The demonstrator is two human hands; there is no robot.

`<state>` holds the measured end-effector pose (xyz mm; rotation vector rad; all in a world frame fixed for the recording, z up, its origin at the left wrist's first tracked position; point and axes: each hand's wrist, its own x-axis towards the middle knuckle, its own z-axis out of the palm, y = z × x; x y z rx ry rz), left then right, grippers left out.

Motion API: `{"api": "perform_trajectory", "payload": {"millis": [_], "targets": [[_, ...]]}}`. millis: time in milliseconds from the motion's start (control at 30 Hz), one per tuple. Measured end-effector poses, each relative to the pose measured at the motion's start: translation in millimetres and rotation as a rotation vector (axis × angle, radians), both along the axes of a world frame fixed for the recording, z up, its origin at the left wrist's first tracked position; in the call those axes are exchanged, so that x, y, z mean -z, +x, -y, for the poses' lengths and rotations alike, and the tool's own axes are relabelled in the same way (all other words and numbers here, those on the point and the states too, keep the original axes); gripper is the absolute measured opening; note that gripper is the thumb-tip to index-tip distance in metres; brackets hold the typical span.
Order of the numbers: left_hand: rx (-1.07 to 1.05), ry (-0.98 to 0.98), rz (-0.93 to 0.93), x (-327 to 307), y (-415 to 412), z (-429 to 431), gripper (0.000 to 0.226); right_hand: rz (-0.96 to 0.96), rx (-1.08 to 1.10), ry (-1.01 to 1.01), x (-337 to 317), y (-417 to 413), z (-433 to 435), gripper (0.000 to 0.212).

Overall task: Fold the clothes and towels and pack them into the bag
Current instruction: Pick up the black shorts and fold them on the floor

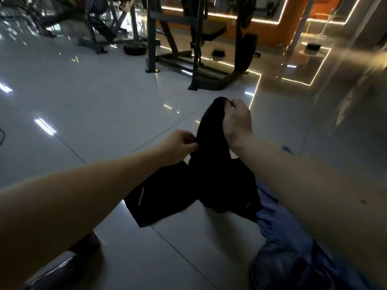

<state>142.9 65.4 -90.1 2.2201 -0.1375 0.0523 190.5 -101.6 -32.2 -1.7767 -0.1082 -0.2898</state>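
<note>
Both forearms are bare (no sleeves, watch or rings in view), with a small dark mark on the right one.

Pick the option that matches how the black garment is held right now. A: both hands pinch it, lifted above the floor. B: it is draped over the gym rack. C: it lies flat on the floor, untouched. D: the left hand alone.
A: the left hand and right hand each grip the black garment, which hangs between them above the tiled floor.

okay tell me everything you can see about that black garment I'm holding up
The black shorts look like thin, smooth sports fabric with a short pale strip on each leg. They hang unfolded above the glossy tiled floor, legs splayed. The left hand pinches one upper edge, the right hand another. Blue cloth lies beside them.
</note>
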Motion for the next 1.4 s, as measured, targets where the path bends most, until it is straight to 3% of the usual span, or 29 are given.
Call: {"api": "perform_trajectory", "payload": {"millis": [67, 200, 367, 433, 500, 600, 700, 800, 933, 1033, 1167, 1267, 1400], "targets": [[-0.011, 0.042, -0.023, -16.5, -32.3, -2.3, 0.014, -0.092, -0.063, 0.093, -20.5, -20.6, 7.7, 0.019], [-0.029, -0.097, 0.053, -32.8, -89.4, 6.4, 0.021, -0.374, -0.271, 0.425, -35.8, -56.8, 26.2, 0.026], [-0.137, -0.219, -0.030, -0.9, -131.7, 19.5, 0.022, -0.572, -0.172, 0.421, 15.5, -87.5, 30.5, 0.039], [-0.168, -0.211, -0.174, 20.4, -146.5, 22.3, 0.027, -0.689, -0.152, 0.324, 52.8, -97.8, 35.0, 0.035], [-0.153, -0.340, -0.361, 40.3, -159.0, 19.9, 0.036, -0.752, -0.186, 0.103, 82.7, -110.6, 45.7, 0.024], [0.054, -0.507, -0.613, 63.0, -177.1, 10.7, 0.033, -0.761, -0.210, -0.133, 108.8, -124.3, 62.6, 0.033], [0.155, -0.264, -0.706, 75.6, -194.4, -1.7, 0.031, -0.624, -0.301, -0.488, 116.1, -125.1, 77.2, 0.042], [0.125, -0.025, -0.651, 94.7, -198.6, -18.1, 0.024, -0.535, -0.359, -0.730, 119.5, -120.8, 83.4, 0.041], [0.037, -0.084, -0.628, 99.8, -197.4, -24.5, 0.024, -0.560, -0.425, -0.751, 129.0, -122.4, 86.9, 0.038], [0.017, -0.118, -0.568, 98.1, -193.1, -22.1, 0.019, -0.622, -0.438, -0.676, 134.6, -122.4, 84.9, 0.035], [-0.017, -0.234, -0.552, 95.4, -185.8, -21.9, 0.029, -0.770, -0.439, -0.339, 139.5, -122.6, 78.1, 0.031], [-0.096, -0.075, -0.425, 94.8, -179.1, -20.5, 0.019, -0.705, -0.417, -0.382, 138.7, -122.6, 78.2, 0.037], [-0.113, 0.081, -0.299, 95.5, -171.1, -24.1, 0.027, -0.644, -0.488, -0.442, 136.0, -120.7, 82.5, 0.039]]}}
